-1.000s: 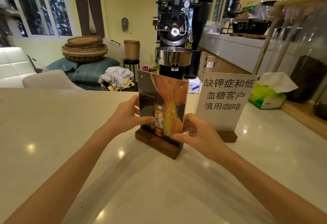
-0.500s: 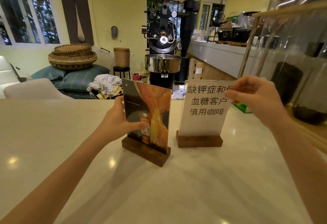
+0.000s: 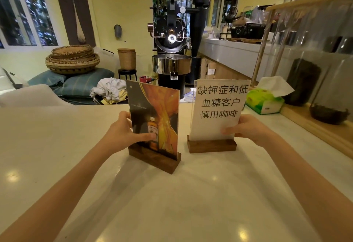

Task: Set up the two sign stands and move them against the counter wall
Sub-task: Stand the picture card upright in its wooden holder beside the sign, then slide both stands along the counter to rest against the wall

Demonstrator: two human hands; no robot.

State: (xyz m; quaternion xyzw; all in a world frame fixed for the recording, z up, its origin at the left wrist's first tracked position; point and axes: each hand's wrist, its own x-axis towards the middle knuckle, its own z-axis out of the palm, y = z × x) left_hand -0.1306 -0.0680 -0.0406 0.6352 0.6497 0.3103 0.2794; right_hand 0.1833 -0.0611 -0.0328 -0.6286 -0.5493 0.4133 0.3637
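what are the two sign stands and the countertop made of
Sign stand bases: dark brown wood by the look, matte, faint grain. Picture sign panel: clear acrylic probably, glossy, see-through edge. Text sign: white paper with a ragged top edge, seemingly behind a clear sheet. Countertop: pale polished stone or composite, mirroring ceiling lights.

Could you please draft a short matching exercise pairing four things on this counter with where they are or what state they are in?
Things:
1. orange bottle sign
2. white text sign
3. tissue box
4. left hand

States:
A. held by the right hand
B. gripping the orange sign's left edge
C. lying untouched, far right
D. upright, base angled

Pairs: 1-D, 2-A, 3-C, 4-B
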